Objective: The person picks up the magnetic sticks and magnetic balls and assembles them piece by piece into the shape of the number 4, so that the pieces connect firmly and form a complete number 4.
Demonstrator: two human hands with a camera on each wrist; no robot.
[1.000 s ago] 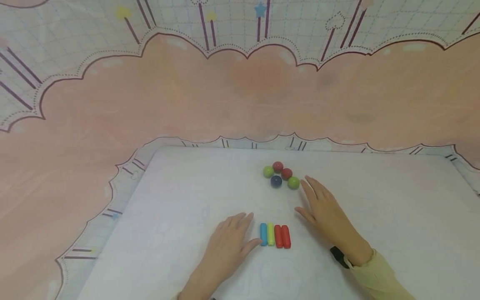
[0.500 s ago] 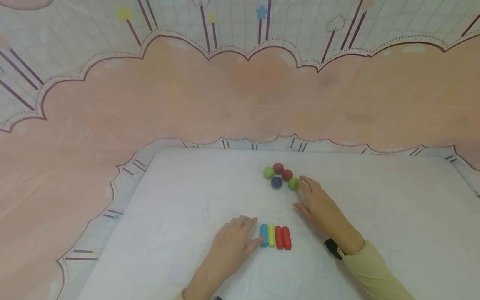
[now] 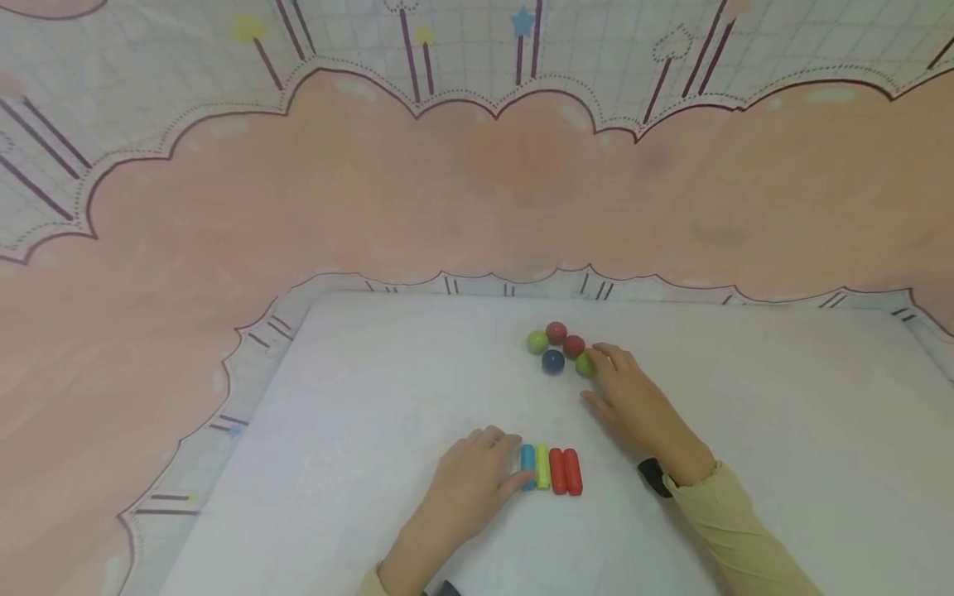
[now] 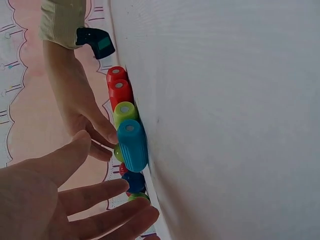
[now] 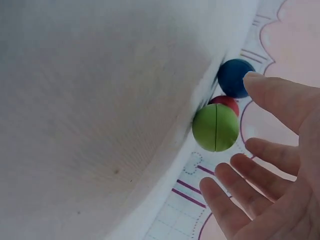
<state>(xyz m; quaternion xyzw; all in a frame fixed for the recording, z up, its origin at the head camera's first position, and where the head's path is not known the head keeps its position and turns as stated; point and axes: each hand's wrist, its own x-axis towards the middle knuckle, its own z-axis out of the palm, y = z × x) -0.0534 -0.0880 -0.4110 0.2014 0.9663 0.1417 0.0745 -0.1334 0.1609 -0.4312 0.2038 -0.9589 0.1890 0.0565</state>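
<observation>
My left hand point(image 3: 471, 478) is spread beside a blue rod point(image 4: 132, 147), the leftmost in a short row on the white table. Its thumb overlaps the rod's lower end in the head view; in the left wrist view the fingers are apart around it. Right of it lie a yellow-green rod point(image 3: 542, 468) and two red rods point(image 3: 558, 472). These ribbed rods show small grey discs in their ends. My right hand point(image 3: 643, 410) reaches to the near green ball point(image 5: 215, 127), fingers loosely spread, index fingertip overlapping it in the head view. No grip on the ball shows.
Close to that ball sit a dark blue ball point(image 3: 553, 361), two red balls point(image 3: 574, 346) and another green ball point(image 3: 537, 342). The white table point(image 3: 373, 372) ends at a back edge against a cloud-patterned cloth point(image 3: 447, 199). A black device point(image 3: 654, 478) is on the right wrist.
My right hand has moved slightly left and forward onto the near green ball. The left hand has shifted a little right, its thumb now over the blue rod. Rods and balls keep their arrangement.
</observation>
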